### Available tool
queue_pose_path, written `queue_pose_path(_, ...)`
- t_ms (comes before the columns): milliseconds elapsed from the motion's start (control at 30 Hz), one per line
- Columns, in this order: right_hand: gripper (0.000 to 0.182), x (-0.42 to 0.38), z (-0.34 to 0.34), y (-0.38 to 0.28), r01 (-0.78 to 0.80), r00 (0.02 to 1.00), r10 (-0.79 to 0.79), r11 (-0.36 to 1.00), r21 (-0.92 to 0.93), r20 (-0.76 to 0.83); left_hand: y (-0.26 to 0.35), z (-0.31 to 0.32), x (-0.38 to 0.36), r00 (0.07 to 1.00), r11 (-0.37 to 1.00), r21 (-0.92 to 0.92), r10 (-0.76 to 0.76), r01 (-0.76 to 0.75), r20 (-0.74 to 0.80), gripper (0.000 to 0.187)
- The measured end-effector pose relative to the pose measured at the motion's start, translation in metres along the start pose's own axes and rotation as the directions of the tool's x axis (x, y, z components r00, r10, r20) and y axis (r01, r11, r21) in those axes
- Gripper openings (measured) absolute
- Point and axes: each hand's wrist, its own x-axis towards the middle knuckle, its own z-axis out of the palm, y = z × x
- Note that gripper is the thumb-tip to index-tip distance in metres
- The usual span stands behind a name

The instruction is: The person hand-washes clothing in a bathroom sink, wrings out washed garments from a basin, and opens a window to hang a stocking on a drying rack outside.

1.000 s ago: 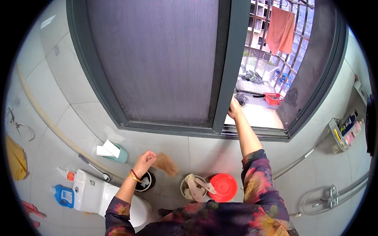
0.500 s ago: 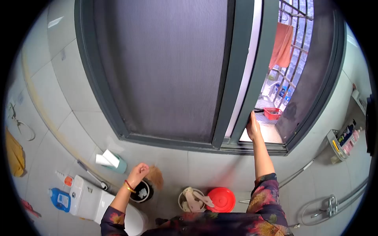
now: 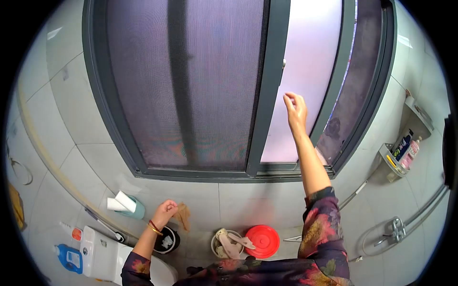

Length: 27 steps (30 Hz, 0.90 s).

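My left hand pinches a thin brown cloth that hangs down to its right, above a black bin. A red bracelet and a gold bangle circle that wrist. My right hand is raised in front of the frosted pane of a sliding window, its fingers curled together and nothing visible in them. Just above it, a small latch shows on the dark window frame. Whether the fingers touch the glass is hard to tell. A mesh screen covers the left part.
At lower left are a white toilet, a blue bottle and a teal holder with white paper. A bucket with pale slippers stands beside a red basin. A corner shelf holds bottles; a shower tap is below.
The window pane has slid right, narrowing the opening to a thin gap. My right hand has left the pane's edge and moved up and left. My left hand still holds the cloth.
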Motion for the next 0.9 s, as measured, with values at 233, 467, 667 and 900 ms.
queue_pose_path(233, 0.022, 0.048, 0.027, -0.002, -0.196, 0.958, 0.155, 0.968, 0.157, 0.240, -0.001, -0.007, -0.026, 0.999, 0.999, -0.031, -0.007, 0.005, -0.050, 0.005)
queue_pose_path(467, 0.025, 0.049, 0.009, -0.006, -0.158, 0.978, 0.192, 0.939, -0.304, 0.086, -0.009, -0.020, -0.039, 0.996, 0.999, -0.041, -0.008, 0.004, -0.091, 0.004)
queue_pose_path(667, 0.022, 0.038, -0.014, -0.007, 0.016, 0.947, -0.178, 0.855, -0.518, -0.265, -0.019, -0.039, -0.059, 0.991, 1.000, -0.011, 0.016, -0.017, -0.133, 0.005)
queue_pose_path(900, 0.019, -0.006, 0.014, -0.083, 0.792, 0.602, -0.734, 0.501, -0.349, 0.312, -0.013, -0.050, -0.057, 0.992, 0.998, 0.055, 0.031, -0.025, -0.119, 0.007)
